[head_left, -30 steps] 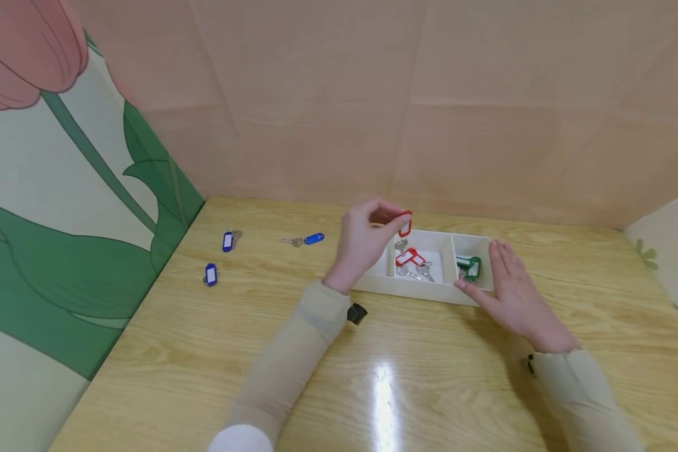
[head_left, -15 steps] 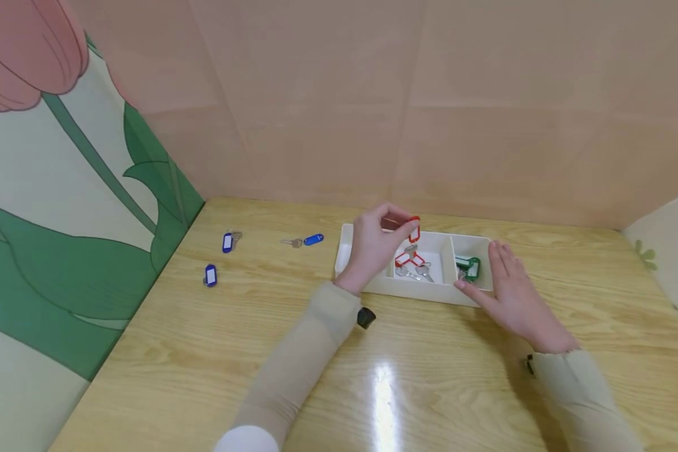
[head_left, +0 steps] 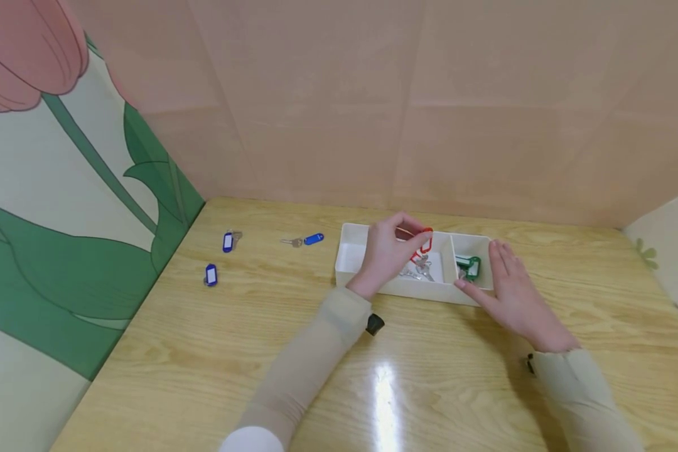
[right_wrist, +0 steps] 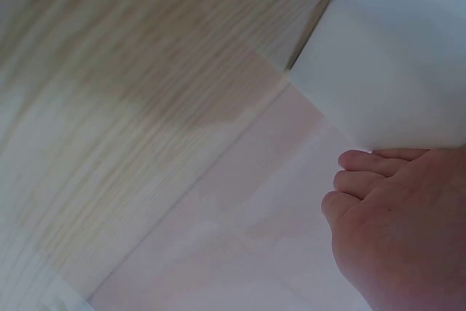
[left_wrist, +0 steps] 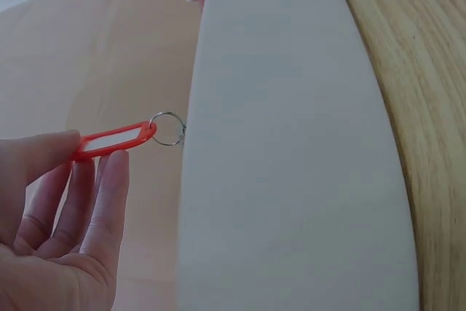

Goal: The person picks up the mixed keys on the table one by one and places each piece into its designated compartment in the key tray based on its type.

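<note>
Between thumb and fingers my left hand point(head_left: 388, 252) pinches a red key tag point(left_wrist: 113, 140), held over the middle compartment of a white divided box point(head_left: 353, 257). A metal ring point(left_wrist: 168, 128) links the tag to a key, which in the left wrist view is hidden behind the box wall. More red tags and keys point(head_left: 425, 271) lie in that compartment, partly covered by my hand. Green key tags point(head_left: 472, 268) sit in the right compartment. With fingers straight, my right hand point(head_left: 513, 295) rests against the box's right end, its thumb at the front rim.
On the wooden table point(head_left: 248, 351), left of the box, lie a blue tag point(head_left: 314, 239) with its key and two more blue tags, one farther back point(head_left: 228, 242) and one nearer point(head_left: 211, 275). A pinkish wall covering point(head_left: 407, 113) rises behind the table.
My left hand has moved right and slightly down with the red key tag, bringing it lower over the middle compartment. The box's left compartment has come into view. My right hand has stayed put.
</note>
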{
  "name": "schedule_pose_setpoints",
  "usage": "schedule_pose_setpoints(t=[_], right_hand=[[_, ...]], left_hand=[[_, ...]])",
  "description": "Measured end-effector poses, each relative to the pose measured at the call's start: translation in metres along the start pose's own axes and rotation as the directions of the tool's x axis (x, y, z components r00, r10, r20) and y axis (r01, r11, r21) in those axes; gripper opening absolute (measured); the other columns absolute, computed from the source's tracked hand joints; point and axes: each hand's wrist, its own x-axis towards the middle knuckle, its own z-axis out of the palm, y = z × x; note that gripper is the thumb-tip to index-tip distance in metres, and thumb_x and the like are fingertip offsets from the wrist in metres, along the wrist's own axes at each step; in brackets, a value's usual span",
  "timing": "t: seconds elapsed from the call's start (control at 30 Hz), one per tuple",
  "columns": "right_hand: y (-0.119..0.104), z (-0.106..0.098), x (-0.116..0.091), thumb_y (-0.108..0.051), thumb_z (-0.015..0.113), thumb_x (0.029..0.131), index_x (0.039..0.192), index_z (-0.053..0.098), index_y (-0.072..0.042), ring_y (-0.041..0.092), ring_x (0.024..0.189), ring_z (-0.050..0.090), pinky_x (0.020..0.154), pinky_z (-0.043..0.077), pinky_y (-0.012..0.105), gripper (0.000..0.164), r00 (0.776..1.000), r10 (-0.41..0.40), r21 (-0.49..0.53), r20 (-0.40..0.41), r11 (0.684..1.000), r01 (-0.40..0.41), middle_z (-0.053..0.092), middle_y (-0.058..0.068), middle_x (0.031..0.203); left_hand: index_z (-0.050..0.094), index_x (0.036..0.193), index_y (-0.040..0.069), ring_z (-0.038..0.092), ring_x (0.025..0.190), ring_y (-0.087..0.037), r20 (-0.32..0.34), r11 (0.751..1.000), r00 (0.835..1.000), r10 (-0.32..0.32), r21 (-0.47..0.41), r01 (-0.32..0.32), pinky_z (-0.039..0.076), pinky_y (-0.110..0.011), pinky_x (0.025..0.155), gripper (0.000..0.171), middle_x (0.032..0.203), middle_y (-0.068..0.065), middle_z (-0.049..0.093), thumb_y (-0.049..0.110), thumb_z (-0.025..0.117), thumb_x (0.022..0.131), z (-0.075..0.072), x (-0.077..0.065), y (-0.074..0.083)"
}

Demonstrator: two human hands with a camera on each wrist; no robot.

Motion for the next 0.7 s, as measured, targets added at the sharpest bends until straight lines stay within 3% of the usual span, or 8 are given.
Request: schedule_pose_setpoints(t=[0.27, 0.5, 0.7], right_hand=[[-0.0026, -0.0021, 0.0003, -0.055, 0.059, 0.099, 0.158, -0.003, 0.006, 0.042, 0.152, -0.008, 0.12, -0.006, 0.056, 0.105, 1.0, 0.007, 0.01, 0.007, 1.0, -0.007, -0.004, 0.029, 0.165], [-0.0027, -0.0024, -0.0003, -0.054, 0.059, 0.099, 0.158, -0.003, 0.006, 0.041, 0.152, -0.008, 0.12, -0.004, 0.057, 0.104, 1.0, 0.003, 0.009, 0.003, 1.0, -0.003, -0.003, 0.029, 0.165], [-0.0023, -0.0016, -0.0007, -0.055, 0.06, 0.099, 0.159, -0.002, 0.005, 0.043, 0.152, -0.006, 0.119, -0.002, 0.06, 0.105, 1.0, 0.009, 0.01, 0.0, 1.0, -0.009, -0.003, 0.028, 0.165]], left_hand=[[0.074, 0.093, 0.009, 0.067, 0.072, -0.011, 0.034, 0.999, 0.998, -0.05, 0.015, 0.05, 0.056, -0.02, 0.066, 0.009, 0.083, 0.007, 0.069, 0.01, 0.081, 0.089, 0.0093, -0.0009, -0.0014], [0.069, 0.126, 0.007, 0.067, 0.103, -0.017, 0.054, 0.993, 0.994, -0.098, 0.065, 0.094, 0.054, -0.02, 0.088, 0.035, 0.122, -0.002, 0.069, 0.011, 0.078, 0.092, 0.0088, 0.0062, -0.0014], [0.066, 0.131, 0.01, 0.065, 0.108, -0.017, 0.064, 0.993, 0.992, -0.106, 0.066, 0.102, 0.054, -0.03, 0.095, 0.038, 0.126, 0.0, 0.068, 0.014, 0.076, 0.094, 0.0045, 0.0069, -0.0027]])
